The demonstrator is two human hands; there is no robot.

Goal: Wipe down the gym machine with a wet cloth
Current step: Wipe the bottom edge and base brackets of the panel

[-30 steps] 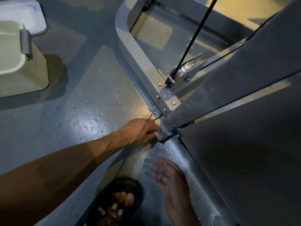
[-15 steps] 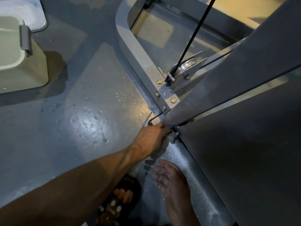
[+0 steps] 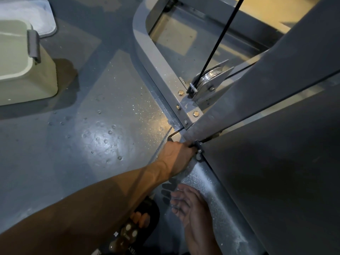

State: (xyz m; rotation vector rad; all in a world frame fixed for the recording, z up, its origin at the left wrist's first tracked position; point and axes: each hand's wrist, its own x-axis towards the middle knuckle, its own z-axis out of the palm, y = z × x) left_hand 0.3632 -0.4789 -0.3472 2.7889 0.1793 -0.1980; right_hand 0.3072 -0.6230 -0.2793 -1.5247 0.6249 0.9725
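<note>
One hand point(image 3: 176, 155), the left, reaches to the gym machine point(image 3: 248, 111) frame's low corner joint on the wet floor point(image 3: 103, 129), its fingers hidden against the metal so their state cannot be told, cloth unseen.

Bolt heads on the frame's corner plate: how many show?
4. Bolts at and on the plate beside the pulley. The upright may hide more.
</note>
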